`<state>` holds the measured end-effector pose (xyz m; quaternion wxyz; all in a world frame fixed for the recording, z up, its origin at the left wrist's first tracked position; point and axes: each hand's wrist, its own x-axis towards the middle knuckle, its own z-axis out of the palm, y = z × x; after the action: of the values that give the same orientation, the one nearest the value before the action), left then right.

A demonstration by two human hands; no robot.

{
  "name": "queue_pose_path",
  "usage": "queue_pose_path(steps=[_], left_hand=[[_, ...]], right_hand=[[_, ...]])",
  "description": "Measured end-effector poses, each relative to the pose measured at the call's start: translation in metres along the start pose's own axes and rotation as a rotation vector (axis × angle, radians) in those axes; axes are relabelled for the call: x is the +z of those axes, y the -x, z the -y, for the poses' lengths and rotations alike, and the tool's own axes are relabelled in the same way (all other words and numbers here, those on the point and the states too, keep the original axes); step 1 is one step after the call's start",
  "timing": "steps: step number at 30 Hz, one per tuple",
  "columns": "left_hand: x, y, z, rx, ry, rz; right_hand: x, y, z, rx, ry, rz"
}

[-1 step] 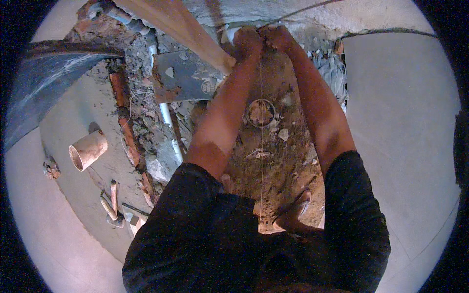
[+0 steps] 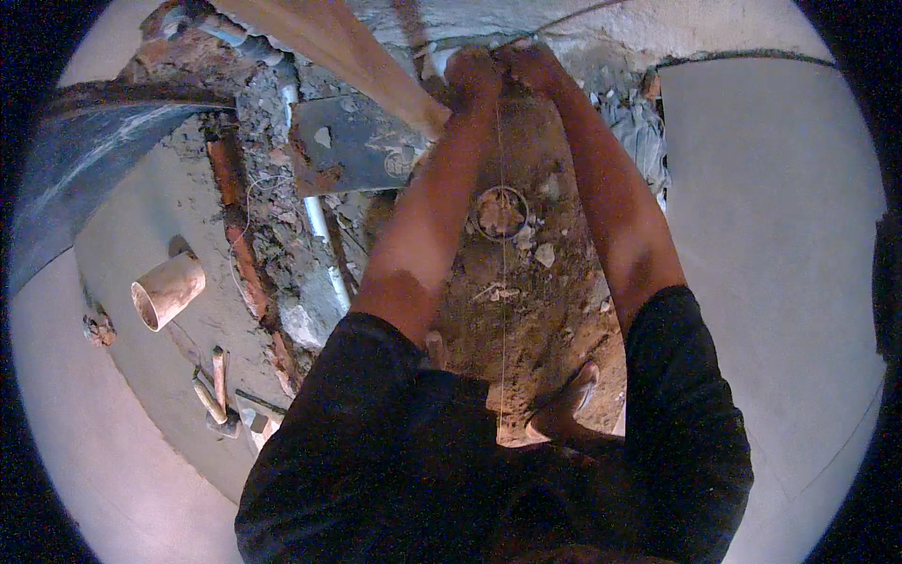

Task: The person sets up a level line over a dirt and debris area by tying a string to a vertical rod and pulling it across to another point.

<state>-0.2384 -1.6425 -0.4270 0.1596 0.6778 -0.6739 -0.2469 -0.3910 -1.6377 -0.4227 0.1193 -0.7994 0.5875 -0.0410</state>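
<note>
My left hand (image 2: 473, 77) and my right hand (image 2: 532, 69) are close together at the far end of a dirt trench (image 2: 521, 329), low against the wall. Both have curled fingers; what they grip is hidden. A thin pale string (image 2: 503, 282) runs from between the hands back toward my body, along the trench's middle. Beneath it, a round pipe mouth (image 2: 502, 213) filled with soil sits in the dirt. A white fitting (image 2: 438, 64) shows just left of my left hand. Beside that arm, a wooden beam (image 2: 348, 61) slants down toward the trench.
A dark slab (image 2: 352, 146) lies left of the trench, near pale pipes (image 2: 319, 221) and broken bricks (image 2: 242, 254). On the left floor stand a short wide pipe (image 2: 169, 291) and wooden-handled tools (image 2: 214, 390). Smooth grey flooring (image 2: 752, 235) borders the right, beside crumpled plastic (image 2: 637, 141).
</note>
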Motion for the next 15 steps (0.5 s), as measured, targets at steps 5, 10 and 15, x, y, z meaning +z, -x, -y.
queue_pose_path(steps=[5, 10, 15], left_hand=[[-0.010, -0.015, 0.044, 0.364, -0.266, -0.366], [-0.028, 0.008, 0.013, -0.002, 0.206, -0.170], [-0.045, 0.007, 0.026, -0.108, 0.267, -0.213]], right_hand=[[-0.020, -0.032, 0.037, -0.310, 0.233, -0.064], [-0.009, -0.022, 0.017, -0.258, 0.392, -0.039], [-0.025, -0.030, 0.058, -0.220, 0.198, -0.032]])
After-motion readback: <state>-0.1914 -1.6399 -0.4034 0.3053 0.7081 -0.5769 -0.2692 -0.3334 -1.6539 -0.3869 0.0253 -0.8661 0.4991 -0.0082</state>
